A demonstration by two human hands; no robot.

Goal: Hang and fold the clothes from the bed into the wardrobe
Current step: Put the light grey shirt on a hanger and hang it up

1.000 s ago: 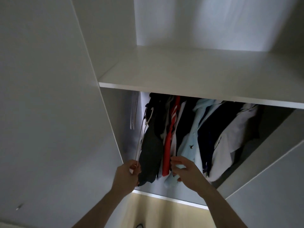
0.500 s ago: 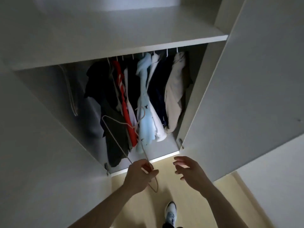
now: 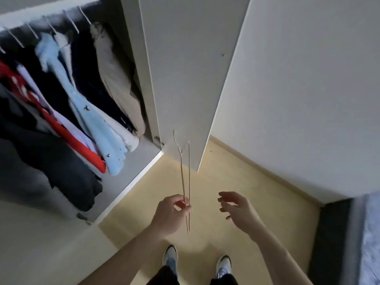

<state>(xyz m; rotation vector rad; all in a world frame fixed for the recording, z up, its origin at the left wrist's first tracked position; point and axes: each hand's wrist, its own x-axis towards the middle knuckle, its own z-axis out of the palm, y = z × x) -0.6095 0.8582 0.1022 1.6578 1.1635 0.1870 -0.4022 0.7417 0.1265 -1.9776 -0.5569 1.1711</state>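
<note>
My left hand [image 3: 171, 215] pinches a thin wire hanger [image 3: 185, 171], seen nearly edge-on, its hook pointing up in front of the wardrobe door. My right hand [image 3: 236, 208] hovers to the right of the hanger with fingers loosely spread, holding nothing. The open wardrobe [image 3: 131, 177] at the left holds several hanging clothes: a dark garment [image 3: 61, 165], a red one [image 3: 61, 128], a light blue shirt [image 3: 90, 120] and a beige one [image 3: 115, 79]. A strip of the bed [image 3: 370, 233] shows at the right edge.
The open white wardrobe door [image 3: 185, 68] stands just beyond the hanger. A white wall [image 3: 308, 89] fills the right. Pale yellow floor [image 3: 257, 182] lies below, with my two shoes [image 3: 170, 258] at the bottom. A dark bed frame [image 3: 329, 233] borders the floor.
The hanger has come out of the wardrobe in my left hand. My view has swung down and right, away from the shelf toward the floor and bed.
</note>
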